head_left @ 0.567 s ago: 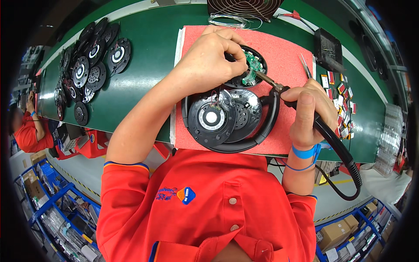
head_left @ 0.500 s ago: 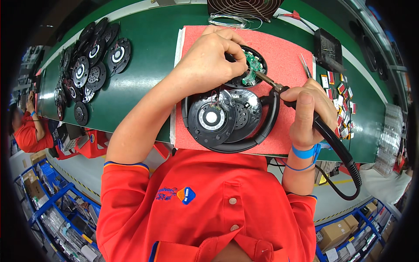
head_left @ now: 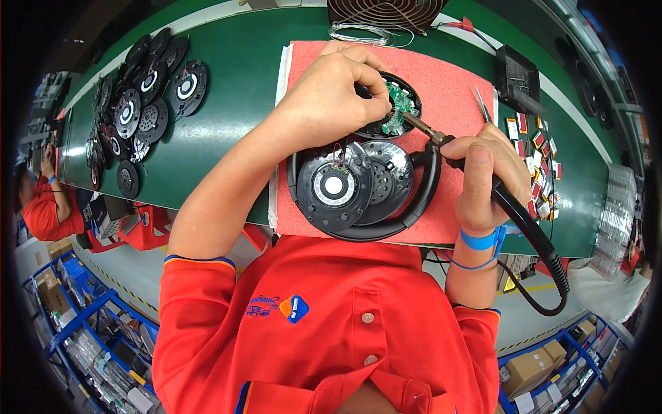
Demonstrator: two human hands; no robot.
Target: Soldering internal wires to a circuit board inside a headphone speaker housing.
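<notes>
My right hand (head_left: 493, 172) is closed round a soldering iron (head_left: 509, 201), whose tip reaches the green circuit board (head_left: 398, 105) inside a black headphone ear cup. Over the cup's left side, my left hand (head_left: 341, 86) is pinched at the board; thin wires run near the fingertips, but what the fingers hold is too small to make out. Nearer me, the black headband (head_left: 429, 186) curves round a round speaker plate (head_left: 332, 188) with a white centre. A perforated black plate (head_left: 386, 176) lies partly under it. All of this rests on a pink foam mat (head_left: 452, 217).
Several black speaker plates (head_left: 127, 114) are heaped on the green table (head_left: 227, 90) at left. Right of the mat lie tweezers (head_left: 480, 100), a black tray (head_left: 518, 77) and small battery packs (head_left: 541, 159). Solder wire (head_left: 358, 32) lies before a fan grille (head_left: 386, 12). A co-worker (head_left: 45, 207) is far left.
The soldering iron and my right hand have shifted very slightly left. My left hand and the headphone parts stay where they were.
</notes>
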